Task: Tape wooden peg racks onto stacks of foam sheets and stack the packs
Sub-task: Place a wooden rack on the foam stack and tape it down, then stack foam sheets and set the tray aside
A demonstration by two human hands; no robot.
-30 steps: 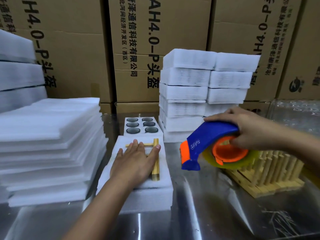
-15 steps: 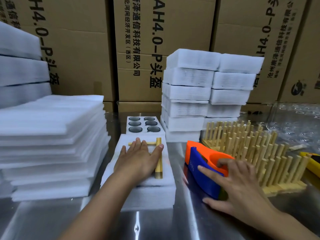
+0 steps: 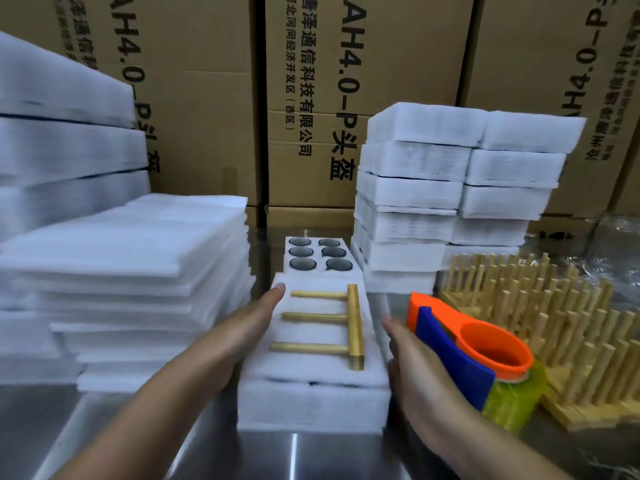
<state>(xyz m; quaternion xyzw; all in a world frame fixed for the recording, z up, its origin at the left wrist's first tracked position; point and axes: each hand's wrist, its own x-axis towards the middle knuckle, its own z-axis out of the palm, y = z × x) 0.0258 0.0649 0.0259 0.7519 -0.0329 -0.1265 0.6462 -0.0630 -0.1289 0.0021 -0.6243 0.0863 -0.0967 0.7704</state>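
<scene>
Flanking the foam stack [image 3: 311, 400] on the steel surface [image 3: 294, 455], both grips are open, fingers fairly straight, holding nothing. The left grip [image 3: 242, 327] lies along its left side and the right grip [image 3: 415, 368] is just beside its right. The stack's long axis runs away from the person, between both grips and equally near each. The peg rack [image 3: 355, 327] lies flat on top, pegs pointing left.

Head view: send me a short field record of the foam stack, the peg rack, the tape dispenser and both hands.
foam stack: on steel table, centre
peg rack: flat on top of stack, three pegs pointing left
tape over rack: cannot tell
left hand: straight fingers against stack's left side
right hand: straight fingers against stack's right side
tape dispenser: on table right of stack, not gripped
finished packs: piled behind, right
</scene>
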